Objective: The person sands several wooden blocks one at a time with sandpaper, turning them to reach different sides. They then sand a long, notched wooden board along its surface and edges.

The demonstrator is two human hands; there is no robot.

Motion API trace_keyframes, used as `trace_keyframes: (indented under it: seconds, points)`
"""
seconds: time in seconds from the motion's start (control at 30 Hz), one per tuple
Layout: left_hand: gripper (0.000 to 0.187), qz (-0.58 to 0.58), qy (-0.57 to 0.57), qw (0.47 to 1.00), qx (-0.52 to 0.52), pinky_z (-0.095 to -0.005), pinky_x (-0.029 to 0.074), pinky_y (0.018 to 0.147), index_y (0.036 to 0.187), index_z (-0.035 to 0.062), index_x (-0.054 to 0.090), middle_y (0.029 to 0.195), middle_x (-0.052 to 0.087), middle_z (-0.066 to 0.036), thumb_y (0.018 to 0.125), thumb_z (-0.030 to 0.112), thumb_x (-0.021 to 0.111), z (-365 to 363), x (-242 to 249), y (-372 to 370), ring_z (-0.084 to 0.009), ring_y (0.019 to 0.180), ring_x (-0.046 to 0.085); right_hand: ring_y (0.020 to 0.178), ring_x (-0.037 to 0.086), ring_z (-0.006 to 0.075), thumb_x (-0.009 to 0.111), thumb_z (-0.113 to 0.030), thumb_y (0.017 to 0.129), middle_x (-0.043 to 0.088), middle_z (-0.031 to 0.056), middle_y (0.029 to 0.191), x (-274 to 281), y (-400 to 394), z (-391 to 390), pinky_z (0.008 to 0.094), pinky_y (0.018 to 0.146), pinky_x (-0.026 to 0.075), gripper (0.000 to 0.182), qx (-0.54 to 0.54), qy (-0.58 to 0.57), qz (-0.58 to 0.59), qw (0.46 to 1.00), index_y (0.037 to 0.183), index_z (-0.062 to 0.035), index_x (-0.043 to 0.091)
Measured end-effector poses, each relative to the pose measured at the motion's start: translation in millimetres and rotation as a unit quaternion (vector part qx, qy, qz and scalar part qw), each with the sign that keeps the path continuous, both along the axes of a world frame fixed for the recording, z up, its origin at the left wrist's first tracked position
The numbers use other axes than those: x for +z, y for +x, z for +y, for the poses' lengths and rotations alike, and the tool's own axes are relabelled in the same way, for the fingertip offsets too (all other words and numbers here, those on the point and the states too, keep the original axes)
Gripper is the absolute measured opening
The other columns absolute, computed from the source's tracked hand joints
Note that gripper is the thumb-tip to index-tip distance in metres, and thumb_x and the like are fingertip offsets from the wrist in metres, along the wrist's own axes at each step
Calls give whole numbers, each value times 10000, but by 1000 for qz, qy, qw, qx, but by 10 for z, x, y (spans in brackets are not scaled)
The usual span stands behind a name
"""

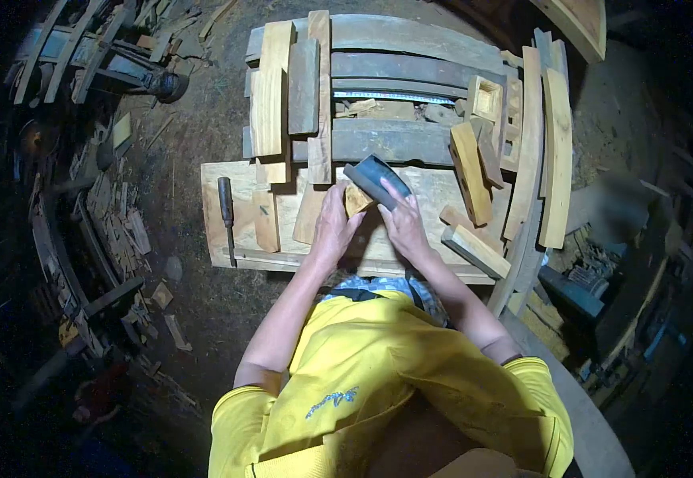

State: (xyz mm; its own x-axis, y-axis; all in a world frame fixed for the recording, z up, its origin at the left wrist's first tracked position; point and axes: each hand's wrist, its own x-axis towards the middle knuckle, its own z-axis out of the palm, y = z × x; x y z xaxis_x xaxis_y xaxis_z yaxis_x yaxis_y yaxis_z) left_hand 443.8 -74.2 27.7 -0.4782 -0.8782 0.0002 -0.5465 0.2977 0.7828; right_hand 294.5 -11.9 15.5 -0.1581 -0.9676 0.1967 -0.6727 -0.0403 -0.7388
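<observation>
My left hand (pixel 333 221) is wrapped round a small wooden block (pixel 356 200), whose pale yellow end faces up. Close beside it, my right hand (pixel 404 225) grips a dark, blue-grey curved piece (pixel 376 182) that slants over the front plywood board (pixel 235 177). The two held pieces meet or nearly meet between my hands. Behind them lie long grey planks (pixel 410 142). A dark-handled chisel or screwdriver (pixel 226 203) rests on the plywood at the left.
Pale boards (pixel 275 88) lie across the planks at the left. On the right are a hollowed wooden block (pixel 486 99), a yellowish block (pixel 471 171) and long upright strips (pixel 555 159). Wood scraps (pixel 135 231) litter the floor at the left.
</observation>
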Motion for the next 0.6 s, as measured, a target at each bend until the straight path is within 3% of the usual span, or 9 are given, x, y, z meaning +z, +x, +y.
trace_keyframes:
  seconds: [0.07,0.2,0.27,0.33,0.37,0.43,0.47,0.53,0.6]
  points:
    - [596,-36,73,997,10,-407,374,877,1158,-2,355,1069,464,-221,655,19,674,5,20,4,-379,1027,447,978,518,333,513,-150,840,514,173,1165,-553,-107,113,483,931,309,233,-27,28,28,999,739,48,585]
    - [547,-80,-9,997,-3,-400,396,843,1106,-9,403,1007,505,-213,645,46,693,-36,-14,128,-376,980,479,1065,487,278,452,-223,873,521,156,1165,-1096,-444,297,480,988,251,324,-103,219,65,968,766,45,598]
    - [457,-21,131,991,25,-371,430,796,1023,-23,453,942,542,-197,650,67,702,-102,99,169,-355,900,532,1084,479,261,453,-232,872,519,151,1169,-1131,-517,299,485,990,242,324,-85,275,72,955,775,37,604]
    - [386,-16,149,987,61,-338,450,764,963,-19,483,916,581,-143,674,108,705,-147,202,229,-295,840,572,1095,479,245,456,-242,869,520,158,1161,-1134,-478,302,493,996,224,327,-71,232,151,958,777,29,614]
    - [386,51,227,966,115,-322,451,767,974,-11,480,940,586,-117,688,124,701,-161,156,314,-266,838,578,1118,461,237,453,-239,870,525,169,1143,-1140,-473,307,488,998,222,305,-58,265,161,949,915,18,612]
    - [410,187,374,884,210,-314,441,831,1068,18,465,1055,560,-85,745,163,672,-204,207,392,-211,923,560,1139,441,233,449,-236,872,515,170,1157,-1209,-390,339,489,999,219,301,-79,243,157,954,999,0,587]
    - [410,189,371,884,213,-314,441,831,1068,18,465,1055,560,-85,745,163,672,-234,198,387,-211,923,560,1160,422,229,444,-232,874,505,172,1171,-1236,-359,359,491,999,216,321,-101,222,154,958,1083,-18,562]
    - [479,521,480,649,279,-389,396,942,1173,-3,400,1182,470,-146,803,211,615,-349,108,307,-257,1095,466,1174,406,226,436,-233,878,493,168,1188,-1207,-328,369,493,1000,212,337,-98,231,150,956,1139,-40,527]
    - [504,650,520,485,270,-438,395,944,1213,19,376,1204,433,-158,814,230,600,-535,71,108,-317,1104,439,1189,390,223,428,-233,881,481,164,1205,-1191,-338,346,496,1001,209,363,-98,238,148,955,1195,-63,491]
